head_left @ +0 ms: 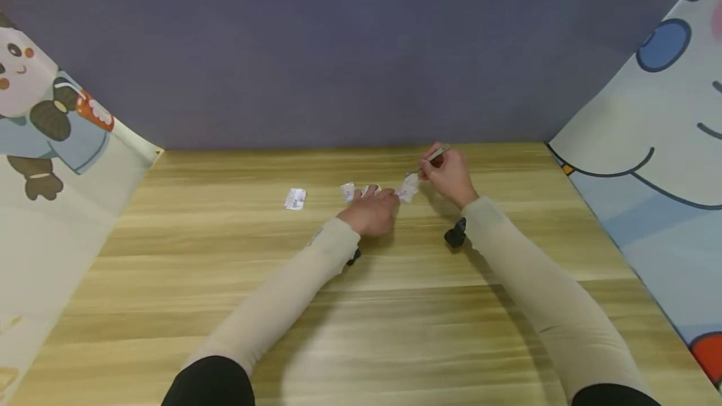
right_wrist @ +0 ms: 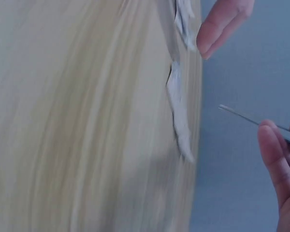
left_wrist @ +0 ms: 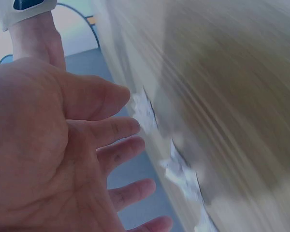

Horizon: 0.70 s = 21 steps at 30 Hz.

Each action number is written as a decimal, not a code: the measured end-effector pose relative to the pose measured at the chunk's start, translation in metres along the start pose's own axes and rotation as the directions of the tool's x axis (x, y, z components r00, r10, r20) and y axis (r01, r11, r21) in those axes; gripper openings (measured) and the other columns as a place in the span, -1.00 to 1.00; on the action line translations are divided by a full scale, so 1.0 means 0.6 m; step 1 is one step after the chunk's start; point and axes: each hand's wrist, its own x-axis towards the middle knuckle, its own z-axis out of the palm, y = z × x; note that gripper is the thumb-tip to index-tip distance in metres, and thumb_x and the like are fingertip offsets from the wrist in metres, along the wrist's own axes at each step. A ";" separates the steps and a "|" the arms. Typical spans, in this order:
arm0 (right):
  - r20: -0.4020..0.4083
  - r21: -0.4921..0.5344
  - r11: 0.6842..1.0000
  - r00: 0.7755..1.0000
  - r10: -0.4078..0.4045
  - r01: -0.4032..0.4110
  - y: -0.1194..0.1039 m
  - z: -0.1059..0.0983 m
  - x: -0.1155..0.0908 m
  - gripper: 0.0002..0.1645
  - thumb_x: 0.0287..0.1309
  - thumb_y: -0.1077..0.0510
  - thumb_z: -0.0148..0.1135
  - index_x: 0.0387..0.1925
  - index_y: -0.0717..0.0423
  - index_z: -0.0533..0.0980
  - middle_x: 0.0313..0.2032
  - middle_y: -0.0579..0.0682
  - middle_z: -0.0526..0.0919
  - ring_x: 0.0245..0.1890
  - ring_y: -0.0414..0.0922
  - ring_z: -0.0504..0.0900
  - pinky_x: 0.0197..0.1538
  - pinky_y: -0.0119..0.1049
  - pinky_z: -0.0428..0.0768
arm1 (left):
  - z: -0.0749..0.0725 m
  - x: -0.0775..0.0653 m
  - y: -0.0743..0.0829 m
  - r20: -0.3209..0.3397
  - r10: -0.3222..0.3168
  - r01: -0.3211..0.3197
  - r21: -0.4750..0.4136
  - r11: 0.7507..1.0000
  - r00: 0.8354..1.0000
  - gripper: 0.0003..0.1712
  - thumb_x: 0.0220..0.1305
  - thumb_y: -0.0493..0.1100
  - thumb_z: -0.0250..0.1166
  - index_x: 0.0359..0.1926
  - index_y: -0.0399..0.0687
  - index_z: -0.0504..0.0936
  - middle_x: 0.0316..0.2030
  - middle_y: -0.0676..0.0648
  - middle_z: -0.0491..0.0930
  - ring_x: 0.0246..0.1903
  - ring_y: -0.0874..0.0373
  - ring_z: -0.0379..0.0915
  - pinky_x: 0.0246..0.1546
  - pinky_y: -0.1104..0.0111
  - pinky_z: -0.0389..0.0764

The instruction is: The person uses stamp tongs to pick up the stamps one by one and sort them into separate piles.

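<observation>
My right hand (head_left: 451,177) pinches slim metal tweezers (head_left: 437,154) between thumb and fingers. Their tip points down at a crumpled white paper scrap (head_left: 409,187), overlapping its upper edge in the head view; in the right wrist view the tweezers (right_wrist: 239,114) show apart from the paper (right_wrist: 180,116). Beside that scrap, my left hand (head_left: 373,212) reaches over the wood with its fingers extended. Another printed scrap (head_left: 370,189) is partly hidden behind those fingers. From the left wrist view, the fingers (left_wrist: 118,128) are spread, with nothing gripped, close to the scraps (left_wrist: 181,175).
Left of my left hand lies a small printed scrap (head_left: 348,191), and farther left a flatter paper piece (head_left: 295,198). All rest near the back of the wooden table (head_left: 361,306). A plain grey-blue wall (head_left: 361,49) rises behind it; cartoon-printed panels (head_left: 648,143) flank both sides.
</observation>
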 end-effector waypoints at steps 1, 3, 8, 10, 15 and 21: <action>0.005 -0.004 1.000 1.000 -0.008 0.008 -0.004 0.003 0.000 -0.94 0.20 0.29 0.20 -0.33 0.25 0.50 -0.46 0.18 0.63 -0.50 0.06 0.66 -0.39 0.03 0.61 | -0.001 -0.005 -0.005 -0.005 -0.002 0.002 0.002 1.000 1.000 -0.38 0.36 -0.10 -0.02 0.43 0.06 0.16 0.43 0.06 -0.01 0.39 -0.02 -0.19 0.27 -0.06 -0.06; 0.018 -0.012 1.000 1.000 -0.024 0.024 -0.013 0.010 0.000 -0.92 0.18 0.29 0.22 -0.32 0.27 0.52 -0.46 0.17 0.64 -0.52 0.00 0.65 -0.41 -0.02 0.62 | -0.002 -0.016 -0.015 -0.018 -0.005 0.005 -0.002 1.000 1.000 -0.40 0.38 -0.10 -0.05 0.43 0.04 0.17 0.43 0.03 0.00 0.39 -0.03 -0.20 0.27 -0.07 -0.05; 0.073 -0.042 0.998 0.996 -0.053 0.056 -0.028 0.032 -0.002 -0.91 0.18 0.29 0.23 -0.32 0.28 0.53 -0.45 0.17 0.65 -0.52 -0.06 0.65 -0.45 -0.18 0.63 | 0.000 -0.048 -0.047 -0.044 -0.023 0.023 -0.016 1.000 0.999 -0.45 0.43 -0.08 -0.08 0.40 -0.01 0.20 0.41 -0.02 0.05 0.38 -0.02 -0.16 0.24 -0.04 0.02; 0.099 -0.053 0.997 0.994 -0.051 0.056 -0.032 0.042 -0.002 -0.90 0.19 0.27 0.24 -0.31 0.28 0.52 -0.46 0.13 0.65 -0.52 -0.07 0.64 -0.45 -0.21 0.62 | 0.002 -0.060 -0.058 -0.034 -0.035 0.035 -0.015 0.999 0.999 -0.45 0.43 -0.08 -0.07 0.40 -0.02 0.20 0.40 -0.02 0.06 0.38 -0.03 -0.16 0.23 -0.04 0.03; 0.148 -0.044 0.998 0.989 -0.027 0.034 -0.033 0.066 -0.002 -0.90 0.18 0.26 0.25 -0.32 0.25 0.52 -0.47 0.06 0.64 -0.51 -0.06 0.63 -0.46 -0.14 0.62 | 0.009 -0.081 -0.074 -0.002 -0.044 0.044 -0.012 0.999 0.999 -0.44 0.43 -0.13 -0.07 0.41 -0.02 0.19 0.41 0.00 0.05 0.38 -0.03 -0.15 0.23 -0.06 0.05; 0.163 -0.070 0.998 0.987 0.000 0.011 -0.026 0.072 -0.004 -0.93 0.16 0.28 0.27 -0.38 0.17 0.51 -0.50 0.04 0.63 -0.52 -0.04 0.63 -0.47 -0.23 0.61 | 0.017 -0.075 -0.071 0.003 -0.029 0.029 0.023 0.999 1.000 -0.44 0.42 -0.15 -0.06 0.41 0.03 0.19 0.41 0.02 0.07 0.37 -0.05 -0.12 0.22 -0.06 0.09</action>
